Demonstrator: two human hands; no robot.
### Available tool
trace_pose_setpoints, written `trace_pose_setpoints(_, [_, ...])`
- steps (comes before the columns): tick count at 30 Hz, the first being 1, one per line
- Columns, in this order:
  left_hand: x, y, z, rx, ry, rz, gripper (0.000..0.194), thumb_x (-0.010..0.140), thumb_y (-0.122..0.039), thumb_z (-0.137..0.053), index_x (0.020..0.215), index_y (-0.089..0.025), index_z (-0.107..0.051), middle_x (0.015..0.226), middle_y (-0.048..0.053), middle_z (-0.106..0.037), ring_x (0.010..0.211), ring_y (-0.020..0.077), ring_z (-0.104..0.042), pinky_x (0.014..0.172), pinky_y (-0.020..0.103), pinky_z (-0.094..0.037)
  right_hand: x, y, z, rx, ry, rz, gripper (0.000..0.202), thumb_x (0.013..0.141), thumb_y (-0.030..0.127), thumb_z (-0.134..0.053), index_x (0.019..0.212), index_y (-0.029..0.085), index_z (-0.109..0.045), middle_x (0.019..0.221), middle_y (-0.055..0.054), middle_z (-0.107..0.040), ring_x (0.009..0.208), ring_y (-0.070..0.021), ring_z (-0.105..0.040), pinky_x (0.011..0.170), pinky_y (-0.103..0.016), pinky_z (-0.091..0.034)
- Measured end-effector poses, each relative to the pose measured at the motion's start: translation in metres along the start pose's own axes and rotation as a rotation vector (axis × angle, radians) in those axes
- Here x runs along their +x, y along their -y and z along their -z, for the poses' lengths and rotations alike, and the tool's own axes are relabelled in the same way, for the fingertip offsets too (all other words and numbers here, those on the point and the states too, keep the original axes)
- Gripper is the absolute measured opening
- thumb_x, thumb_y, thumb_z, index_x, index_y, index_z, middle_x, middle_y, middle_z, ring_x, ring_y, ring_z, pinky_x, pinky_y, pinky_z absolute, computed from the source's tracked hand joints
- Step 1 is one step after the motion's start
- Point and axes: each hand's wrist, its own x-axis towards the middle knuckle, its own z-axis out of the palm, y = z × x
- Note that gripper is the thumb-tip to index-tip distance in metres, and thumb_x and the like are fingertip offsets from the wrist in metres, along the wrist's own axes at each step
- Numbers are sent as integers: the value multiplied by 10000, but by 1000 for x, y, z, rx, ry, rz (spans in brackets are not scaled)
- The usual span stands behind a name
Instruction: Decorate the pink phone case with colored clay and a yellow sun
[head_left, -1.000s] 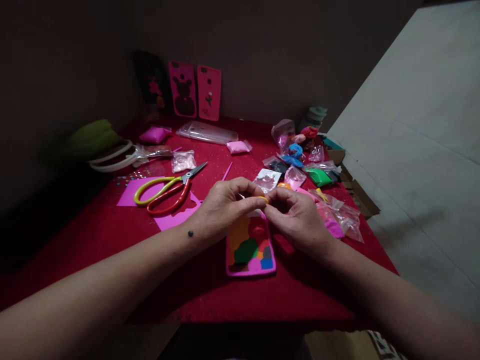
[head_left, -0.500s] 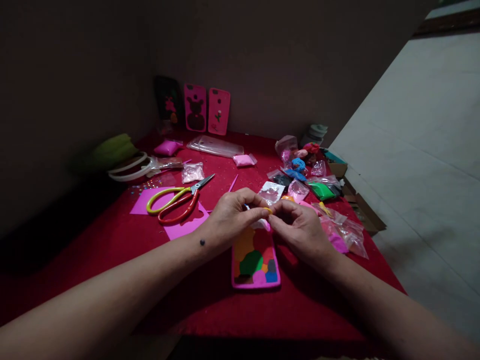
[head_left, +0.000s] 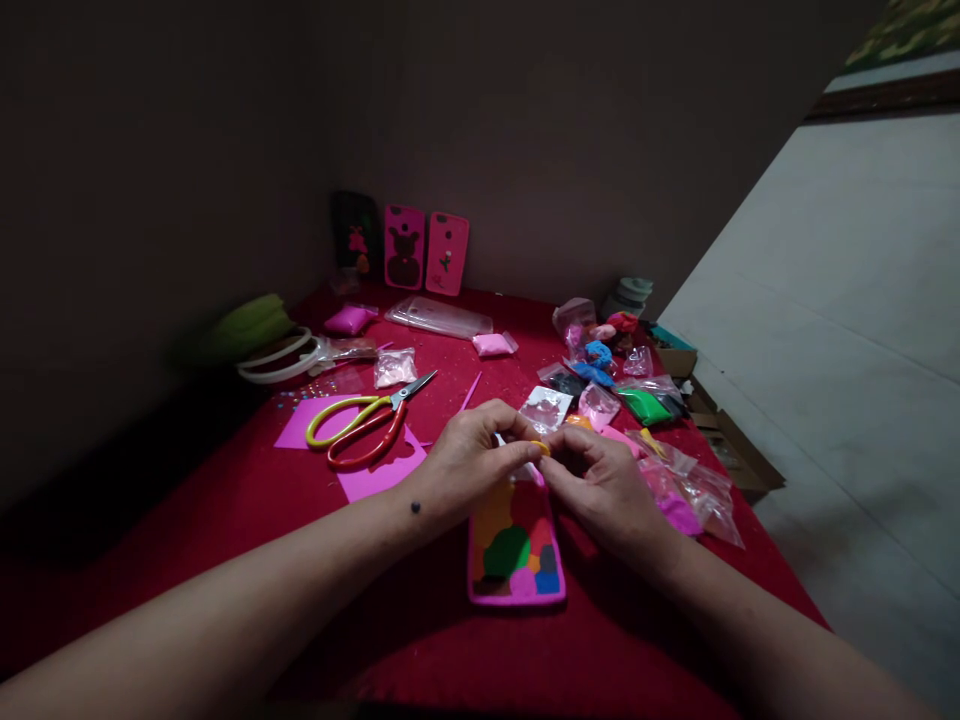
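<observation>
Between both hands is a small yellow piece (head_left: 540, 447), pinched at the fingertips. My left hand (head_left: 480, 455) holds it from the left with thumb and forefinger. From the other side, the closed fingers of my right hand (head_left: 596, 475) grip it too. Below them lies a pink-edged phone case (head_left: 517, 550) covered in patches of green, red, orange, blue, brown and pink; the hands hide its upper end. Yellow-and-red handled scissors (head_left: 367, 430) rest left of the hands on pink sheet pieces (head_left: 382, 478).
Clay packets, among them a green one (head_left: 645, 406), lie at the right of the red table (head_left: 225, 560). Decorated cases (head_left: 405, 248) lean on the back wall. Clear cases (head_left: 439, 317) lie before them. White rings (head_left: 281, 362) sit at the left, a cardboard box (head_left: 742, 450) beyond the right edge.
The whole view has shifted, so everything appears slightly lower and further right. Both hands keep their pinch on the yellow piece, with little change in the fingers.
</observation>
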Motion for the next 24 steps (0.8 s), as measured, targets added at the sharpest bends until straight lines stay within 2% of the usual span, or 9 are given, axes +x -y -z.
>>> trace_pose_setpoints(9, [3, 9, -2, -91, -8, 23, 125, 746, -279, -659, 772, -157, -653, 716, 10, -628, 683, 150, -573, 618, 270, -459, 0, -2, 0, 59, -42, 35, 147, 833, 256, -590, 750, 148, -645, 672, -28, -621, 609, -139, -550, 578, -261, -440])
trace_pose_setpoints(15, [2, 9, -1, -34, -21, 52, 113, 732, -269, -667, 727, -157, -655, 690, 8, -616, 659, 141, -553, 598, 261, -439, 0, -3, 0, 84, -60, 6, 169, 826, 290, -610, 723, 156, -623, 639, -17, -591, 581, -133, -511, 540, -261, -410])
trace_pose_setpoints(20, [2, 6, -1, -34, -12, 65, 122, 753, -279, -640, 743, -158, -649, 679, 2, -608, 647, 138, -544, 585, 258, -427, 1, -2, 1, 209, -20, -67, 192, 818, 338, -638, 777, 151, -647, 671, -21, -607, 599, -133, -520, 558, -264, -425])
trace_pose_setpoints(24, [3, 5, 0, -21, -9, 83, 136, 740, -284, -665, 754, -149, -655, 688, 6, -610, 656, 138, -536, 588, 258, -417, 2, -1, 2, 181, -17, -82, 203, 819, 342, -635, 742, 154, -638, 659, -14, -589, 597, -127, -505, 549, -258, -410])
